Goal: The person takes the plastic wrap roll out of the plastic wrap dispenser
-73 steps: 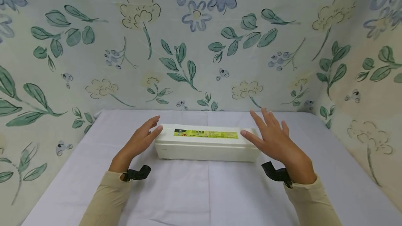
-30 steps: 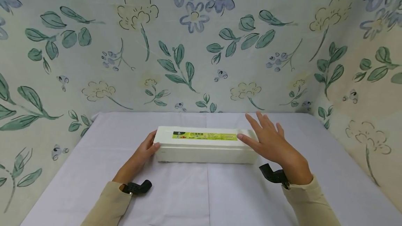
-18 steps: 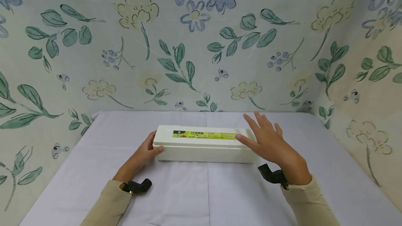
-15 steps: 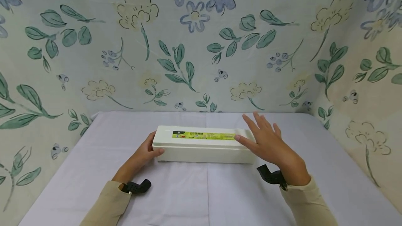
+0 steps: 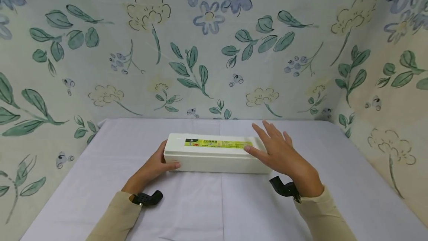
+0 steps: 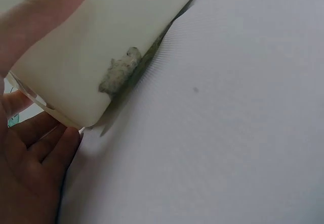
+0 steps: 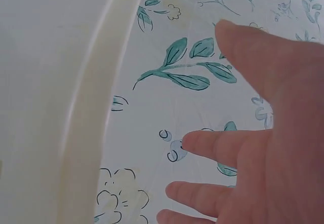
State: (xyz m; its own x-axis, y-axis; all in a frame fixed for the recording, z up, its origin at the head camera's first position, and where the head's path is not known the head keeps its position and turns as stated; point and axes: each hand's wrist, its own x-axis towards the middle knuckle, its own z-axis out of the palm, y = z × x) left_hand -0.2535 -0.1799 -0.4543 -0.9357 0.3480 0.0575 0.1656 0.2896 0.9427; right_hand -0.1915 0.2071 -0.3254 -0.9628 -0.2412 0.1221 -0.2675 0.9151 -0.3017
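From the left, one of two beige sleeves point(image 5: 115, 217) leads to one of two black wrist mounts point(image 5: 150, 198), then the left hand point(image 5: 155, 164), its thumb on the front and its fingers bent round the left end of the single box point(image 5: 217, 164). The box lies lengthwise across the middle of one white cloth point(image 5: 187, 211). It is long, low and off-white, with a ridge below the top; one yellow-green label point(image 5: 217, 144), dark at its left end, runs along the top, and one rough grey patch point(image 6: 120, 73) marks the lower front near the left end. The right hand point(image 5: 277, 151), fingers straight and spread, holds nothing beside the box's right end. The second mount and sleeve follow.
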